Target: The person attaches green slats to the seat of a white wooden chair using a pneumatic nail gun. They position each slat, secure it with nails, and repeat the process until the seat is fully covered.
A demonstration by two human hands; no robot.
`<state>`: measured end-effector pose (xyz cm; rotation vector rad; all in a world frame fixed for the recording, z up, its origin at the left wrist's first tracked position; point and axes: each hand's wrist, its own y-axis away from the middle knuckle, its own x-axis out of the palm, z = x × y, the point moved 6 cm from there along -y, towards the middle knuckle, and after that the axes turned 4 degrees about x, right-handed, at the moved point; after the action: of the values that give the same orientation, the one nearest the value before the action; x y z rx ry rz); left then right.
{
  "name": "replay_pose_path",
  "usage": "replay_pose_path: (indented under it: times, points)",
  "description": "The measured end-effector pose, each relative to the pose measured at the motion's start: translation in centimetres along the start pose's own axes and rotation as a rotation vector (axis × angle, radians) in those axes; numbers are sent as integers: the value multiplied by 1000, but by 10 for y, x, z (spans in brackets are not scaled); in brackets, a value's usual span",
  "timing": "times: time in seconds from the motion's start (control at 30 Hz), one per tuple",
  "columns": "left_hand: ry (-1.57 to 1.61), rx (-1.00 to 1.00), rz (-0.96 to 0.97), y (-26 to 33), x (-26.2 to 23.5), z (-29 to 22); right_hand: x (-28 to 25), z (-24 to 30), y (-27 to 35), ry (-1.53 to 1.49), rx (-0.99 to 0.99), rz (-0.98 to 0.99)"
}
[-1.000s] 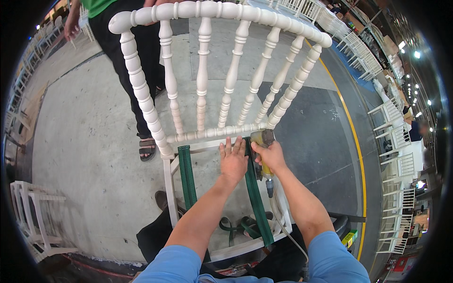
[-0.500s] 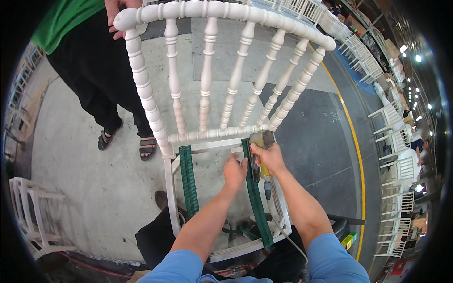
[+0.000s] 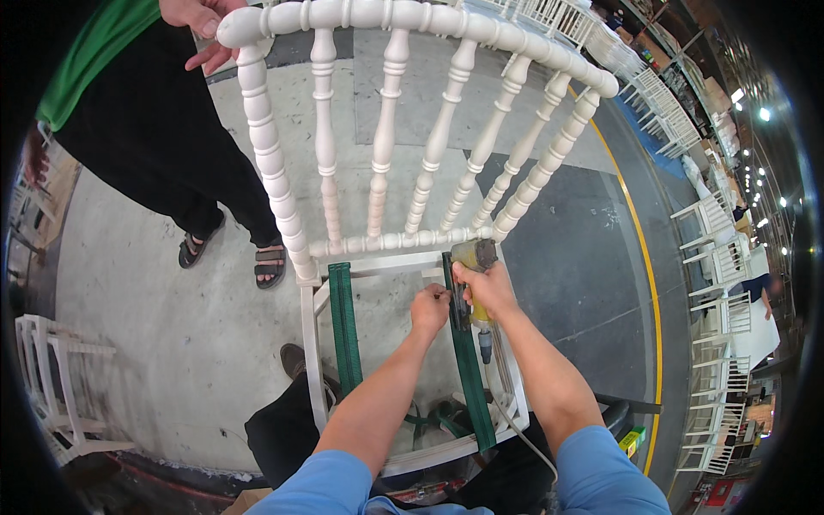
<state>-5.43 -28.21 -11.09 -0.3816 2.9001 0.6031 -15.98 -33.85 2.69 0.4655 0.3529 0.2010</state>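
A white chair frame (image 3: pixel 399 264) with a turned-spindle backrest (image 3: pixel 429 129) stands before me. Two green webbing straps run from its back rail toward its front rail, the left strap (image 3: pixel 345 330) and the right strap (image 3: pixel 472 378). My right hand (image 3: pixel 491 290) grips a yellow and grey air stapler (image 3: pixel 474 254), whose dark magazine lies along the right strap near the back rail. A hose (image 3: pixel 506 403) trails from its lower end. My left hand (image 3: pixel 431 309) is beside the right strap, fingers curled together; what they pinch, if anything, is too small to make out.
At the far left a person in black trousers (image 3: pixel 163 154) stands close, one hand (image 3: pixel 202 30) by the backrest's top corner. Another white chair (image 3: pixel 64 378) is at the left. More white chairs (image 3: pixel 721 257) line the right side beyond a yellow floor line (image 3: pixel 648 283).
My left hand's fingers have curled in from a more open pose beside the strap. The other person's hand has shifted off the backrest corner. The stapler stays almost in place.
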Motion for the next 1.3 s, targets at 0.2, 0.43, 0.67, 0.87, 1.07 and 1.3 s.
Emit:
replay_pose_path:
  times: [0.2,0.43,0.67,0.87,1.07,1.3]
  points:
    - [6,5,11,-1,-1,1,-1,-2,3,12,3,-27]
    - [94,35,-36,3,0,-4,-11,-2,2,34,28,-71]
    - [187,7,-26,6,7,-7,-17,2,1,93,-34,-76]
    - [526,-187,220,43,31,-4,-25,11,14,39,-17,-47]
    - [974,-459,484,161,47,-13,-127,10,147,-68,11,-34]
    - [994,-627,617,316,69,22,-298,-65,371,-179,173,-427]
